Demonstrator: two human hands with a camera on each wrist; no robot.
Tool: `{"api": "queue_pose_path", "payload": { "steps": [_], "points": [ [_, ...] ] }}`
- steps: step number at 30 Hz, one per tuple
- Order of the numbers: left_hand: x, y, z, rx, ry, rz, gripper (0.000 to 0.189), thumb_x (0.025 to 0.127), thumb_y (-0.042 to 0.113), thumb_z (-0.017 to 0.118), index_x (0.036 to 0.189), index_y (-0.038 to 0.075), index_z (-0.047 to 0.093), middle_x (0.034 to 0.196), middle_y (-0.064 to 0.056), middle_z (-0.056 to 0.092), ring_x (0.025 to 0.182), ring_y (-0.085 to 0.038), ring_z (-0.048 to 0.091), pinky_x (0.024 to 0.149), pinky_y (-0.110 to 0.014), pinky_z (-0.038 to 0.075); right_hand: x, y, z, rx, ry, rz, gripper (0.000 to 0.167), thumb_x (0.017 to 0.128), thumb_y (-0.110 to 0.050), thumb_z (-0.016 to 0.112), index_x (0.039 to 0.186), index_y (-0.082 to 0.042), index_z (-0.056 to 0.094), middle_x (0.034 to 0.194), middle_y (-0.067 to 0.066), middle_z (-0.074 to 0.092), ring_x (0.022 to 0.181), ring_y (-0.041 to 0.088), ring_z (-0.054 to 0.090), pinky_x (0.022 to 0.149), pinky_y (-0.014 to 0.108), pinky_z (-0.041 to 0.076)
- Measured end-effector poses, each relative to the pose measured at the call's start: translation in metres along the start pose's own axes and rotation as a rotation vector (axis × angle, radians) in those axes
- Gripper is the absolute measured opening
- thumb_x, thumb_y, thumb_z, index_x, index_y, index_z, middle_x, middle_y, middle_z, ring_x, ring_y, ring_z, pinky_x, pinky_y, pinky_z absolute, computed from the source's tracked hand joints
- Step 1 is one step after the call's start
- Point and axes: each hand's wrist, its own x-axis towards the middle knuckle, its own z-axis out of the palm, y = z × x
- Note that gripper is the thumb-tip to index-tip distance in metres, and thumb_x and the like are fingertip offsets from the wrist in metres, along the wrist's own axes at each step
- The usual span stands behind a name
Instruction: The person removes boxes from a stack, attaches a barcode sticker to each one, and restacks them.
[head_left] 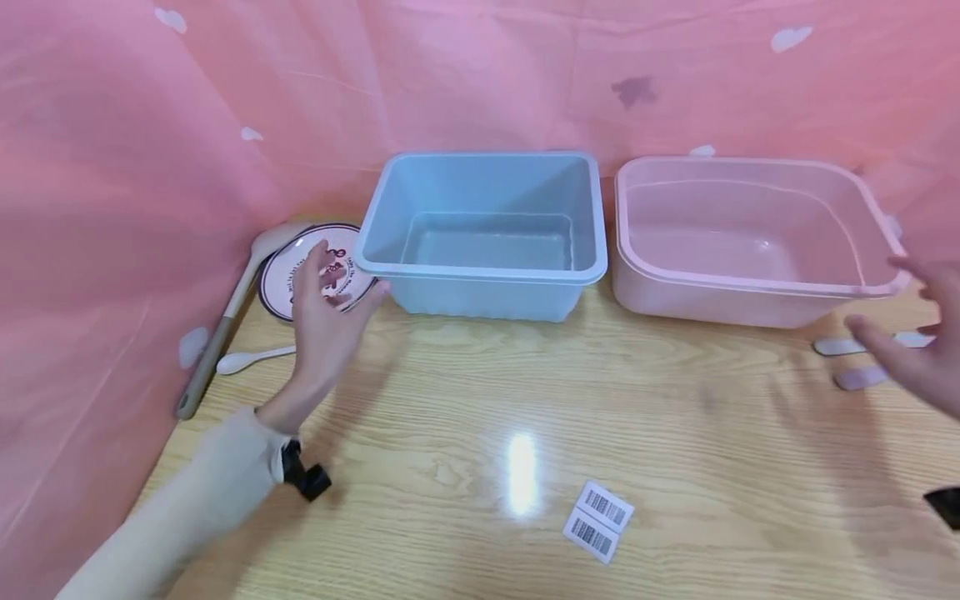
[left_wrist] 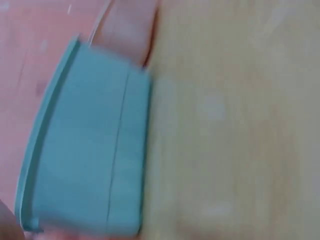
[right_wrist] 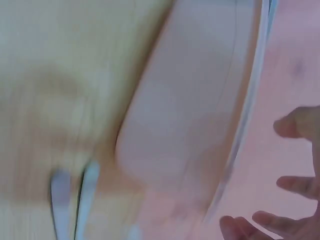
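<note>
My left hand [head_left: 326, 329] is raised with fingers and thumb spread, beside the front left corner of a blue plastic bin [head_left: 480, 293]; whether the thumb touches its rim I cannot tell. Behind this hand lies a round printed plate [head_left: 279, 282], partly covered by it. On the right, my right hand [head_left: 930, 342], cut off by the frame edge, spreads its fingers at the front right corner of a pink plastic bin [head_left: 720, 300]. The right wrist view shows those fingers [right_wrist: 295, 186] apart from the pink bin's rim. Neither hand holds anything.
Left of the plate, a long-handled utensil [head_left: 238, 293] leans along the pink cloth, with a small white spoon [head_left: 238, 362] nearby. Light utensil handles [head_left: 838, 346] lie under the right hand. A white barcode label [head_left: 598, 521] is on the wooden table [head_left: 450, 400].
</note>
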Motion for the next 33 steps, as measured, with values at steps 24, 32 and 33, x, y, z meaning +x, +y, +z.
{"api": "queue_pose_path", "payload": {
  "steps": [24,32,33],
  "points": [
    [-0.154,0.008,0.099,0.069,-1.055,0.280,0.037,0.085,0.008,0.070,0.120,0.008,0.060,0.114,-0.004,0.062,0.093,-0.002,0.059,0.069,-0.007,0.050,-0.143,-0.145,0.111,-0.136,-0.549,-0.138,0.044,0.061,-0.030,0.090,0.093,-0.014,0.065,0.086,-0.008,0.055,0.070,-0.004,0.044,0.055,0.014,0.043],
    [-0.152,0.002,0.102,0.023,-1.055,0.245,0.036,0.085,0.006,0.069,0.119,0.005,0.059,0.116,-0.005,0.062,0.094,-0.004,0.060,0.066,-0.007,0.051,-0.141,-0.149,0.117,-0.049,-0.628,-0.009,0.029,0.067,-0.016,0.087,0.084,-0.017,0.064,0.073,-0.016,0.043,0.065,-0.006,0.038,0.054,0.014,0.035],
    [-0.151,0.002,0.102,0.020,-1.056,0.244,0.036,0.085,0.006,0.069,0.120,0.005,0.059,0.116,-0.005,0.062,0.094,-0.005,0.060,0.067,-0.007,0.051,-0.140,-0.149,0.117,-0.022,-0.644,0.008,0.027,0.068,-0.014,0.086,0.083,-0.017,0.064,0.073,-0.016,0.043,0.065,-0.006,0.038,0.054,0.014,0.034]
  ]
}}
